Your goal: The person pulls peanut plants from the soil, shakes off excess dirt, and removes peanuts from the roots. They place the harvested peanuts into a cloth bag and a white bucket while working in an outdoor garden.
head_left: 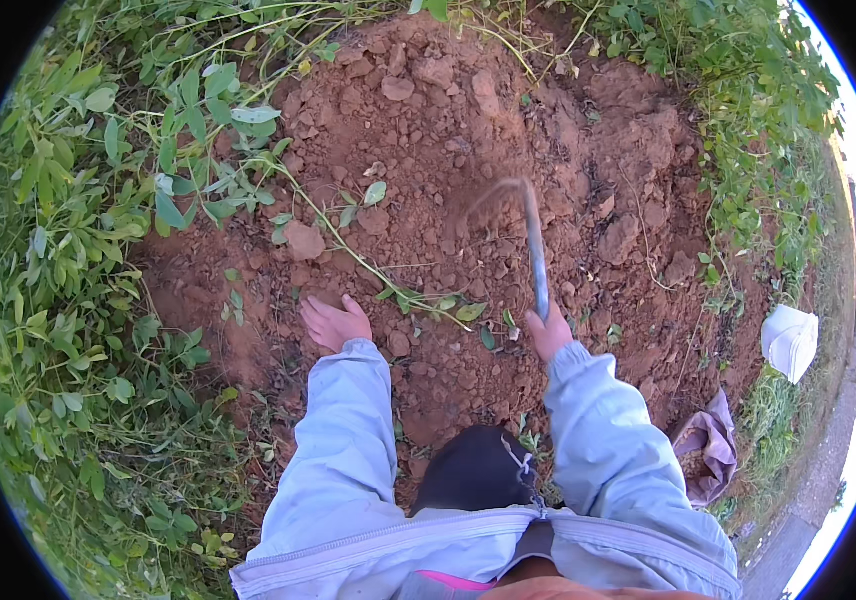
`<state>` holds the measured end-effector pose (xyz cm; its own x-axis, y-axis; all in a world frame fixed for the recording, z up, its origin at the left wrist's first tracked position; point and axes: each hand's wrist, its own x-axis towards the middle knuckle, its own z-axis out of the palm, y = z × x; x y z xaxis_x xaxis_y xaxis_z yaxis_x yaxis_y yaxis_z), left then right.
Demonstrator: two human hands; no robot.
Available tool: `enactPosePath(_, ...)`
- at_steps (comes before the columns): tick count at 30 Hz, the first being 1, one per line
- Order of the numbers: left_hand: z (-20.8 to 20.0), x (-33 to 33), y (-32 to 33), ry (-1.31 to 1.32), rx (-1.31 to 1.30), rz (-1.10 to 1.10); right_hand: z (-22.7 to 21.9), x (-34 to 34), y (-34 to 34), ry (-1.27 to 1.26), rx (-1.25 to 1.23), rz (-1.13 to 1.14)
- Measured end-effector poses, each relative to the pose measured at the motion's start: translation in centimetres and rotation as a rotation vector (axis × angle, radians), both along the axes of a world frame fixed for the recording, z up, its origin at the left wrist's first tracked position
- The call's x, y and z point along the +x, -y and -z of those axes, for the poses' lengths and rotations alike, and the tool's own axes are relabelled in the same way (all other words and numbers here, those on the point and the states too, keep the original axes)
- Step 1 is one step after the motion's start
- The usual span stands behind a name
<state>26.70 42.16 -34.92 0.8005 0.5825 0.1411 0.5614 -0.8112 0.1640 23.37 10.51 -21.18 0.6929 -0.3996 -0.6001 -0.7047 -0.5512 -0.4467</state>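
My right hand (550,332) is wrapped round the lower end of a hand hoe (536,245), which has a straight grey handle and a neck that bends sharply left at the top. The hoe's head is smeared by motion and earth-coloured, over the loose reddish soil (428,150). My left hand (336,323) lies low over the soil with fingers apart, holding nothing. Between the hands and the dug mound, a cut green vine (348,245) stretches across the clods, with a few leaves on it.
Leafy green plants (58,330) crowd the left side, and more foliage (748,120) grows at the upper right. A white container (790,342) stands at the right edge of the dirt. Nearer me on that side is a brownish open sack (710,455). Beyond runs a paved strip (798,540).
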Motion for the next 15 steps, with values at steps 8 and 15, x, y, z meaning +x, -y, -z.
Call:
enactPosePath(8,0.4,0.2,0.7,0.006,-0.005,0.005,-12.5,-3.6,3.9,0.144,0.324,0.394)
enactPosePath(15,0.8,0.1,-0.2,-0.004,0.066,-0.025,-13.8,15.5,0.7,0.914,0.631,0.310)
